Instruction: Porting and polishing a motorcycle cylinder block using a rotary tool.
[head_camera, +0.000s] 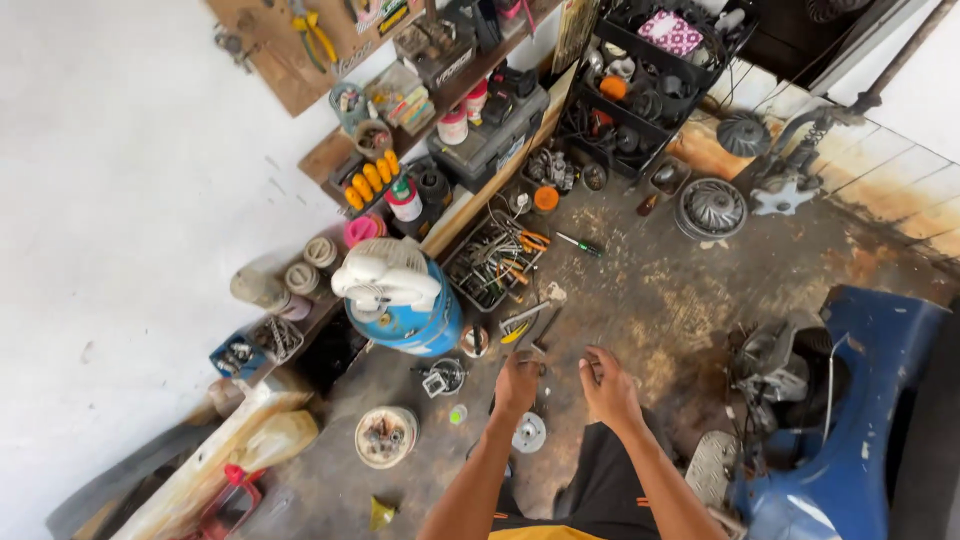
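My left hand (517, 383) reaches down to the oily concrete floor, fingers curled near a dark tool (535, 335) lying there; whether it grips anything is unclear. My right hand (605, 385) hovers beside it with fingers spread and holds nothing. A round metal disc (528, 433) lies just below my left wrist. A small metal part (443, 377) sits to the left of my left hand.
A blue drum with a small white fan (400, 290) on it stands to the left. A tray of hand tools (492, 262) and a green-handled screwdriver (580, 243) lie beyond. A blue scooter body (860, 400) is at right. Cluttered shelves (440, 120) line the wall.
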